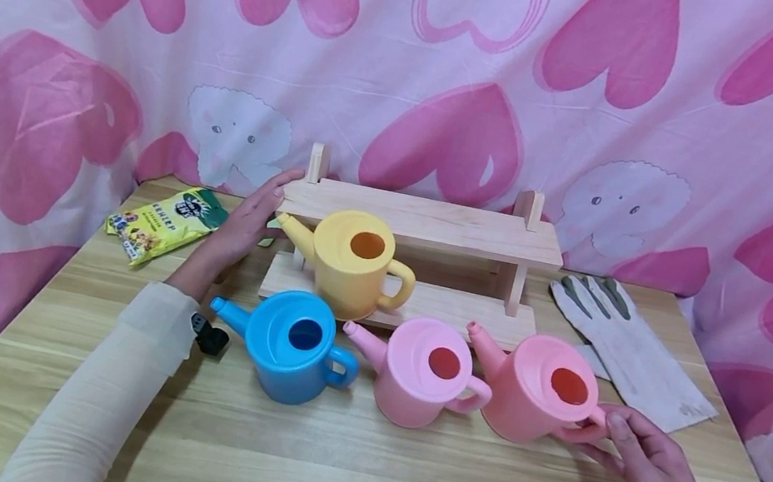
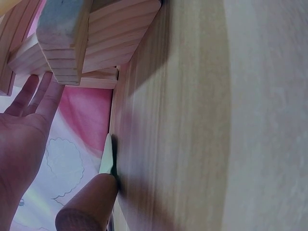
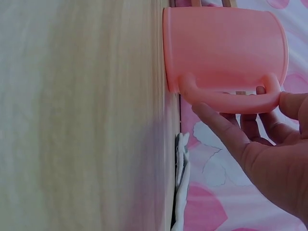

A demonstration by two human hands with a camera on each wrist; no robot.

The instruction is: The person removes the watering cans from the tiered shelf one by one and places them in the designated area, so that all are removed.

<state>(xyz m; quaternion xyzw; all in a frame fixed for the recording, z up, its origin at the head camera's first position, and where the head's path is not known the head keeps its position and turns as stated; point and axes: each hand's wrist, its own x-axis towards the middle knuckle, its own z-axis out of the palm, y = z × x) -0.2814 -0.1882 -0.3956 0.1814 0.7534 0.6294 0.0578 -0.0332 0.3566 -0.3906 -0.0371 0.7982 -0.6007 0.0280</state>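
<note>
My left hand (image 1: pixel 247 221) touches the left end of a two-tier wooden shelf (image 1: pixel 428 218), its fingers extended; in the left wrist view the fingers (image 2: pixel 45 98) reach the wood. With my right hand (image 1: pixel 656 477) I grip the handle of a coral watering can (image 1: pixel 531 403), which stands on the table at the right of a row. The right wrist view shows thumb and fingers about that handle (image 3: pixel 231 102). Beside it stand a pink watering can (image 1: pixel 413 384) and a blue watering can (image 1: pixel 288 356). A yellow watering can (image 1: pixel 350 277) is in front of the shelf.
Behind my left hand lies a yellow-green packet (image 1: pixel 169 223). Grey-white gloves (image 1: pixel 641 357) lie at the right back. A brown rounded handle (image 2: pixel 89 204) with a pale green part shows beneath the left hand. A heart-patterned curtain (image 1: pixel 449 133) hangs behind the table (image 1: pixel 349 479).
</note>
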